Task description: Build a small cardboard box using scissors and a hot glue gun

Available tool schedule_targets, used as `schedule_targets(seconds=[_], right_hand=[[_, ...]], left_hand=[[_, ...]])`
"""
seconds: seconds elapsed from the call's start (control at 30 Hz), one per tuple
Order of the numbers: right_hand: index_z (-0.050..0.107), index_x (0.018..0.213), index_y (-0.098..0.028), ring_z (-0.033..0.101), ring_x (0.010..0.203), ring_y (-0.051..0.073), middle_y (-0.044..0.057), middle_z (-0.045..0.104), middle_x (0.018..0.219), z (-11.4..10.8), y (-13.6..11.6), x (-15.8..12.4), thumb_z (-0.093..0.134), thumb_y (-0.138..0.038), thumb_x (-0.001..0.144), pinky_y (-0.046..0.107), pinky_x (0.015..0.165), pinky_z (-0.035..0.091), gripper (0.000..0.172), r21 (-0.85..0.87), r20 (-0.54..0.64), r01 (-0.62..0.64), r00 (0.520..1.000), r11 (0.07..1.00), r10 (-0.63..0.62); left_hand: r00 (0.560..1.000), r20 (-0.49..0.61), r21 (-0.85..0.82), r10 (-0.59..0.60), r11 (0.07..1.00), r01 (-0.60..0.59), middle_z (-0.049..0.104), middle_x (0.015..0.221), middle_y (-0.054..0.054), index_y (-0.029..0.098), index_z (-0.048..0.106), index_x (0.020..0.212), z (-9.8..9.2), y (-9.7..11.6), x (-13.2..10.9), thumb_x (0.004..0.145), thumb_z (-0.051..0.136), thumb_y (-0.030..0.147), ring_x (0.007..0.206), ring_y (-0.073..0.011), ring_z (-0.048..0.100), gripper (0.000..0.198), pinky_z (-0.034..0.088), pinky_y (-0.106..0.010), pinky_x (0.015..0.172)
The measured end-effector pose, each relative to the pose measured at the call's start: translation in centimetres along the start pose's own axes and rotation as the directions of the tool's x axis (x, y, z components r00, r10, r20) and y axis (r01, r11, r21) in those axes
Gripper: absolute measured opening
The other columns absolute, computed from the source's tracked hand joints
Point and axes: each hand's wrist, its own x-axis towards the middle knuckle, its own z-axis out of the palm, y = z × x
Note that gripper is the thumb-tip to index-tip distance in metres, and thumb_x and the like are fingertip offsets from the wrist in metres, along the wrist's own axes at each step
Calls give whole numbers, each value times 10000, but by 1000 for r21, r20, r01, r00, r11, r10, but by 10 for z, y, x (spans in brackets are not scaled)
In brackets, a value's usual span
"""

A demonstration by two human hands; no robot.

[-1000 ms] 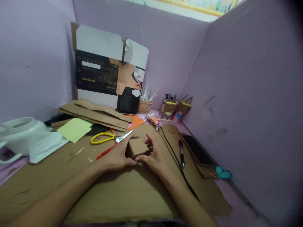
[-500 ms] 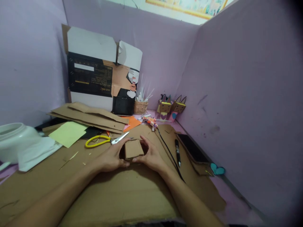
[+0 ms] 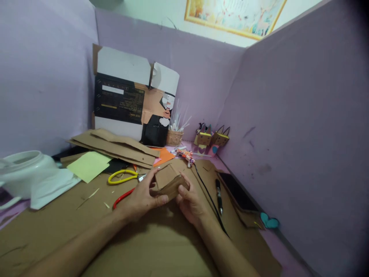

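A small brown cardboard box (image 3: 167,177) is held between my two hands above the cardboard-covered table, tilted so its top and one side show. My left hand (image 3: 144,194) grips its left side, thumb along the near edge. At the right end, my right hand (image 3: 188,198) is closed round the box's corner, fingers partly hidden behind it. Just beyond my left hand lie yellow-handled scissors (image 3: 123,177), their blades mostly covered by the hand. A red handle (image 3: 123,198) pokes out beside my left wrist; what it belongs to is hidden.
Cardboard strips (image 3: 115,148) and a yellow-green paper sheet (image 3: 88,166) lie at the left, near a white pot (image 3: 25,169). A glue gun (image 3: 186,155) trails its black cord (image 3: 209,198) on the right, beside a pen (image 3: 219,196) and a phone (image 3: 238,190). Purple walls enclose the sides.
Both hands have lifted and tipped the box, so its near side now shows. A red handle has come into sight by my left wrist. The camera view has tilted up slightly.
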Motion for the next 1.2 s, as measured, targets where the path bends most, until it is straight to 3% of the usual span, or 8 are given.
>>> schedule_targets(seconds=[0.13,0.23,0.33,0.4,0.5,0.7,1.0,1.2], right_hand=[[590,1153,-206,594,1108,348,108,684,1117,0,-3,-2,688,-595,611,516,962,450,674,64,-7,-28,1000,998,29],[617,1119,-240,601,1089,362,97,703,1070,-10,-5,-1,631,-629,653,606,958,411,608,172,-78,-46,995,984,60],[577,1175,-298,589,1107,352,69,684,1121,-18,-7,1,577,-626,717,662,946,382,563,247,-115,-24,992,969,54],[574,1178,-308,589,1106,342,61,686,1118,-20,-7,1,589,-636,708,654,948,388,574,275,-118,-18,992,961,52],[585,1158,-310,588,1112,333,52,688,1115,-19,-5,1,626,-673,653,625,955,404,623,286,-136,0,990,958,40],[598,1128,-318,568,1143,322,40,679,1142,-20,-3,0,692,-591,637,596,973,409,569,279,-163,-7,985,960,54],[628,1106,-279,619,1061,300,46,723,1044,-21,-7,-2,792,-517,557,564,1027,365,620,354,-139,18,990,935,34],[615,1152,-250,629,1042,319,61,736,991,-15,-13,-7,859,-377,446,490,970,443,757,271,-17,-26,999,962,32]], left_hand=[[998,-22,245,58,968,-51,400,1421,-157,179,207,1413,7,9,-2,664,667,584,1278,-324,407,968,388,-447,1019],[993,-64,465,103,883,-62,445,1388,-131,188,281,1402,-14,15,0,725,604,538,1256,-307,433,828,374,-425,1025],[959,-264,738,101,662,133,536,1272,-132,179,451,1300,-48,13,1,756,546,348,1183,-322,481,577,365,-461,1004],[953,-300,813,-43,511,278,581,1175,-165,156,535,1222,-66,6,0,728,531,277,1114,-358,518,508,415,-485,923],[958,-225,866,-176,415,279,615,1097,-174,169,585,1166,-77,-4,-2,687,523,206,1040,-350,563,484,445,-461,869],[962,-194,898,-190,360,252,621,1061,-145,215,600,1145,-68,3,-3,543,552,111,1010,-342,569,613,468,-412,812],[948,-245,924,-204,246,292,603,1101,-161,215,543,1220,-64,5,-2,603,548,185,1050,-352,541,618,455,-433,804],[941,-257,926,-223,221,305,604,1110,-157,214,540,1230,-63,10,-2,635,550,190,1053,-340,537,595,445,-414,808]])
